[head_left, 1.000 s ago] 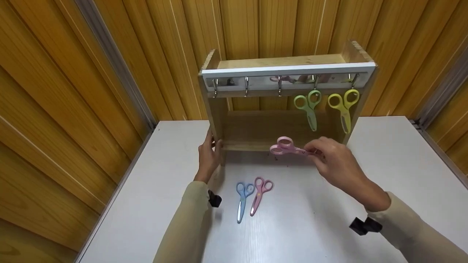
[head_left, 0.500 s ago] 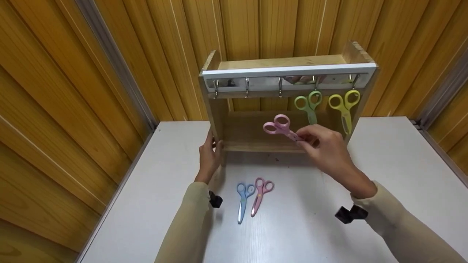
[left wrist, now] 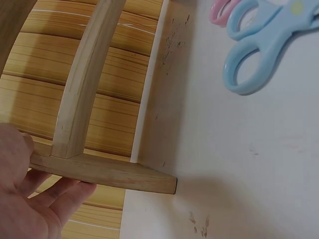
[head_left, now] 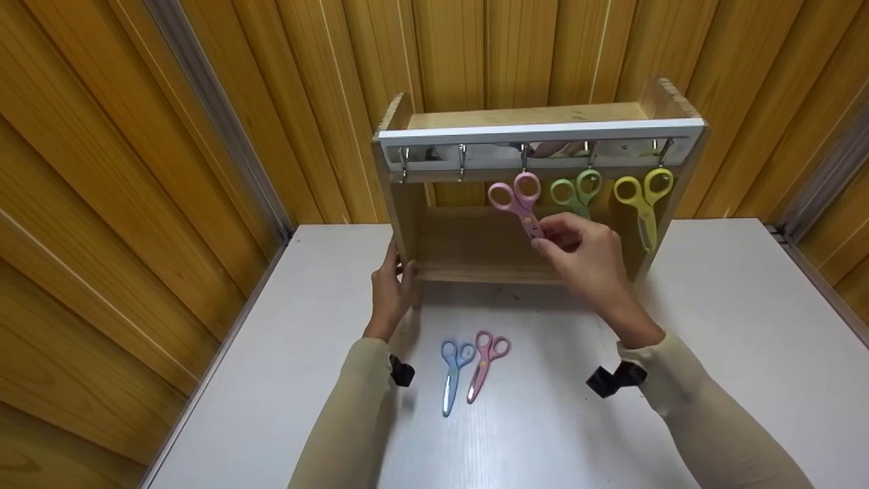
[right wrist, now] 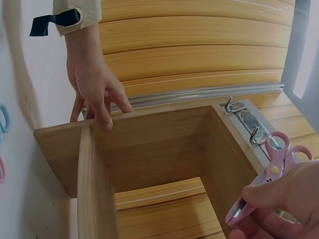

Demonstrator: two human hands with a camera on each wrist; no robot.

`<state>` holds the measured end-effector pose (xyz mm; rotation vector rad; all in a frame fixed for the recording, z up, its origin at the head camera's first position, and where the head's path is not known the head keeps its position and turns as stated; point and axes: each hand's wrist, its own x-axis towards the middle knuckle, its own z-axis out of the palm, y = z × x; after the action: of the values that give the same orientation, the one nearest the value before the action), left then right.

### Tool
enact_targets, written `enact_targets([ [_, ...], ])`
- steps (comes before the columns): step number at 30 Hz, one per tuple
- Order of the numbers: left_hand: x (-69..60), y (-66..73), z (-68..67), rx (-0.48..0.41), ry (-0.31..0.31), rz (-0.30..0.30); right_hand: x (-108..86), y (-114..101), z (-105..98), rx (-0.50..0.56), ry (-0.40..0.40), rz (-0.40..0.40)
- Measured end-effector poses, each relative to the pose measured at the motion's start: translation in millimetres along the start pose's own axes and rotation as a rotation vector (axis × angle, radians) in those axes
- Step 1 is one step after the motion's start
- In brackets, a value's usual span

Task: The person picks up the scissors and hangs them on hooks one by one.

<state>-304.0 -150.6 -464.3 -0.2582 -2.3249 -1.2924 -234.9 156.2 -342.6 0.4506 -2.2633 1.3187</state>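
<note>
My right hand [head_left: 587,255] pinches light pink scissors [head_left: 523,207] by the blades, handles up. One handle ring overlaps the lower end of the middle hook [head_left: 524,156] in the head view; whether it is over the hook I cannot tell. With my left hand [head_left: 388,295] I grip the left side panel of a wooden rack [head_left: 468,275], thumb on the inner side and fingers outside, as the right wrist view also shows. Green scissors [head_left: 576,193], partly behind my right hand, and yellow scissors [head_left: 643,204] hang from the two rightmost hooks.
Blue scissors [head_left: 451,377] and darker pink scissors [head_left: 482,367] lie side by side on the white table [head_left: 529,421], in front of the rack. Two bare hooks, including the leftmost hook [head_left: 403,163], are on the rack's left. A wood-patterned wall [head_left: 516,54] stands behind.
My right hand has risen and moved left with the light pink scissors, which have turned from nearly level to handles up, at the middle hook. My left hand has stayed on the rack.
</note>
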Motion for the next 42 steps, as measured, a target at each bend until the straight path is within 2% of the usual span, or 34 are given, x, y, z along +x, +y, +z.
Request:
enact_targets([
  [7, 1.0, 0.0, 1.0, -0.001, -0.018, -0.029, 4.8, 4, 15, 0.043, 0.005, 0.071],
  [14, -0.8, -0.3, 0.5, 0.005, -0.01, -0.016, 5.8, 10, 24, 0.074, 0.02, 0.099],
  [21, 0.1, -2.2, 0.7, -0.002, 0.003, 0.009, 5.3, 16, 31, 0.102, 0.045, 0.088],
  [31, -1.0, -1.7, 1.2, -0.035, 0.004, 0.0, 5.0, 20, 37, 0.123, 0.079, 0.084],
  [42, -0.9, -1.9, 0.5, -0.031, 0.003, -0.005, 0.8, 30, 39, 0.094, 0.115, 0.094],
])
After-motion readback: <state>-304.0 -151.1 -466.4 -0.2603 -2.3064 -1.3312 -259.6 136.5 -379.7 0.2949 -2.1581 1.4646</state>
